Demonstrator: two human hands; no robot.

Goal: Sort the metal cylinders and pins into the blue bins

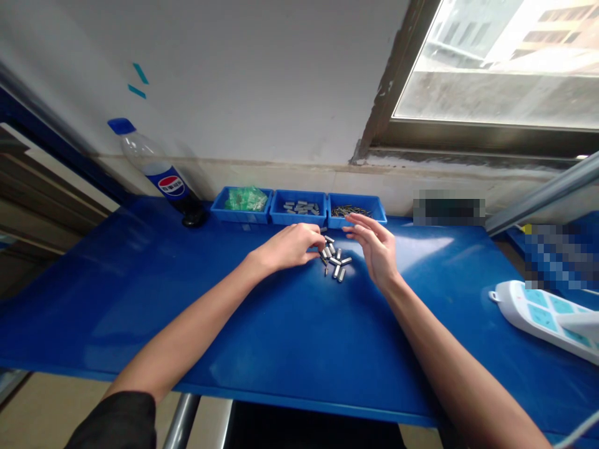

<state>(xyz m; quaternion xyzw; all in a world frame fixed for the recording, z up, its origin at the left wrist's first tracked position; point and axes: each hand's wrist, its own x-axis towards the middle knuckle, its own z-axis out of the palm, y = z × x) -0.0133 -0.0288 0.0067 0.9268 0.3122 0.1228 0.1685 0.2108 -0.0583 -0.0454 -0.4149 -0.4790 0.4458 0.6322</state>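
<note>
Several short metal cylinders point(336, 261) lie in a loose pile on the blue table, with a small screw-like piece point(326, 271) at the pile's near left edge. My left hand point(294, 245) is at the left side of the pile, fingers curled in with thumb and fingertips close together. What it pinches, if anything, is hidden. On the pile's right side my right hand point(375, 246) is held just above the table, fingers stretched out and nothing in them. Its fingertips come near the front of the blue bin of long thin metal pins or screws point(353, 211).
A blue bin point(298, 218) of similar cylinders and another bin point(241, 216) with a green plastic bag point(246, 198) stand along the wall. A cola bottle point(163, 174) is at the back left. At the right lies a white power strip point(538, 312), below a window point(505, 68).
</note>
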